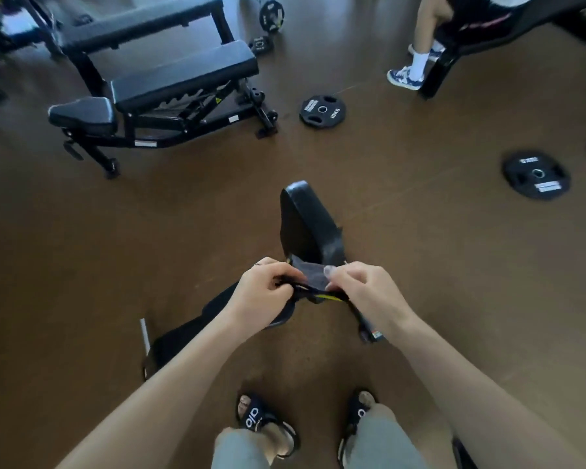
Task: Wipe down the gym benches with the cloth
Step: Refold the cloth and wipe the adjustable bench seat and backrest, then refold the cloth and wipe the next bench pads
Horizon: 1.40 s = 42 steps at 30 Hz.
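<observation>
A small grey cloth [311,274] is stretched between my two hands at the middle of the head view. My left hand [266,291] pinches its left end and my right hand [362,289] pinches its right end. Directly beneath and beyond them stands a black gym bench with a raised pad [307,225]; its long pad [197,323] runs down to the left, partly hidden by my left forearm. A second black padded bench [183,74] stands at the upper left, and a third bench [142,27] lies behind it.
Black weight plates lie on the brown floor: one [322,111] right of the second bench, one [537,174] at the right, smaller ones [272,15] at the top. Another person's legs [416,59] and a bench frame [444,66] are at the upper right. My sandalled feet [261,421] are below.
</observation>
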Tool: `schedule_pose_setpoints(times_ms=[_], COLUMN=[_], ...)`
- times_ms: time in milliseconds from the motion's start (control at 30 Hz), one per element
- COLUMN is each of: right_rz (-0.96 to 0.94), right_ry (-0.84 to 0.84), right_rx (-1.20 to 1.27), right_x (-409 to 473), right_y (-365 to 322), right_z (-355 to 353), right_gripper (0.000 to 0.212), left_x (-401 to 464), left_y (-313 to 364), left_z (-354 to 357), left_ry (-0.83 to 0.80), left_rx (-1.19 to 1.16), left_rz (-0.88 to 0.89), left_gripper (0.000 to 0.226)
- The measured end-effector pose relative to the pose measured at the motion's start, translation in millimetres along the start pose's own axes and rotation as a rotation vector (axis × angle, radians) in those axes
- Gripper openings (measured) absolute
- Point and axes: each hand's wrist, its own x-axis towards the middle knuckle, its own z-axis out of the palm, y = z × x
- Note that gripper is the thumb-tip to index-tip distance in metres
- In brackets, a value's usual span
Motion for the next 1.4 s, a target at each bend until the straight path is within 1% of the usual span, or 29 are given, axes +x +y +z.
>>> schedule_pose_setpoints(times_ms=[33,67,133,167,200,300,367,467,500,533,567,600,667,700,767,800,833,867,900,967,1000,1033,1133,1233,1400], right_rz=[0.041,0.071,0.099,0.107,0.108,0.090,0.142,0.324,0.386,0.436,0.482,0.519,0.558,0.567,0.573,0.573,0.574,0.570,0.567,0.559,0.546,0.528,0.479,0.463,0.408], right_ry=[0.078,0.150,0.250,0.275,0.278,0.255,0.240,0.139,0.094,0.055,0.024,0.003,-0.010,-0.017,-0.019,-0.010,0.006,0.029,0.061,0.101,0.100,0.099,0.104,0.104,0.071], right_rx=[0.061,0.107,0.166,0.176,0.184,0.187,0.215,0.365,0.427,0.504,0.592,0.680,0.784,0.810,0.794,0.741,0.685,0.628,0.597,0.561,0.546,0.541,0.530,0.454,0.312], right_x=[-4.8,-8.7,-12.8,-14.3,-16.2,-22.1,-21.4,-10.3,-4.2,1.9,5.5,9.6,19.3,24.8,41.6,52.6,64.6,76.7,87.6,107.0,114.1,120.6,140.0,164.3,224.3], right_y=[-5.4,-9.4,-11.2,-9.4,-7.3,-6.4,-7.1,-1.2,3.5,6.9,5.0,1.8,-4.0,-7.6,-16.3,-19.2,-22.9,-25.0,-27.2,-29.0,-31.5,-34.3,-41.6,-45.0,-41.2], right_z=[-13.1,-25.4,-46.9,-57.5,-67.7,-96.5,-111.6,-125.8,-129.1,-132.3,-135.9,-139.2,-142.8,-143.6,-144.9,-145.2,-145.8,-148.1,-151.1,-158.3,-162.5,-166.7,-179.5,-193.6,-225.6], right_gripper=[0.032,0.032,0.018,0.011,0.014,0.049,0.070,0.094,0.098,0.098,0.092,0.076,0.030,0.018,0.009,0.006,0.005,0.009,0.021,0.059,0.071,0.076,0.078,0.077,0.064], left_x=[-3.6,-6.2,-7.4,-6.0,-3.0,9.5,14.9,20.5,24.0,28.3,33.8,39.6,51.9,59.6,77.4,87.0,97.9,109.2,121.2,142.6,151.9,161.0,185.0,211.2,264.2], left_y=[16.6,32.4,61.8,74.7,85.3,105.5,114.6,125.1,125.9,126.1,125.7,126.2,129.1,130.8,136.0,139.3,141.7,144.1,145.7,150.0,151.9,154.0,163.9,173.2,194.1], left_z=[5.7,13.0,29.6,37.9,46.3,70.0,80.0,83.8,83.0,81.4,78.7,75.4,69.0,66.2,60.3,57.1,54.1,51.2,49.1,45.6,44.4,43.9,40.7,42.3,45.9], left_ry=[0.008,0.012,0.013,0.014,0.020,0.025,0.005,-0.043,-0.059,-0.078,-0.097,-0.114,-0.118,-0.110,-0.104,-0.110,-0.114,-0.111,-0.104,-0.097,-0.095,-0.091,-0.092,-0.104,-0.096], left_rx=[-0.071,-0.141,-0.327,-0.434,-0.503,-0.486,-0.506,-0.550,-0.541,-0.530,-0.518,-0.500,-0.439,-0.402,-0.352,-0.337,-0.323,-0.315,-0.310,-0.307,-0.297,-0.285,-0.264,-0.258,-0.257], left_rz=[-0.027,-0.062,-0.145,-0.197,-0.249,-0.331,-0.369,-0.400,-0.395,-0.387,-0.380,-0.375,-0.348,-0.321,-0.254,-0.233,-0.224,-0.221,-0.226,-0.239,-0.238,-0.235,-0.232,-0.238,-0.259], left_gripper=[0.034,0.031,0.024,0.023,0.023,0.013,0.008,0.025,0.029,0.033,0.037,0.041,0.047,0.049,0.048,0.046,0.041,0.034,0.025,0.013,0.011,0.011,0.013,0.019,0.025])
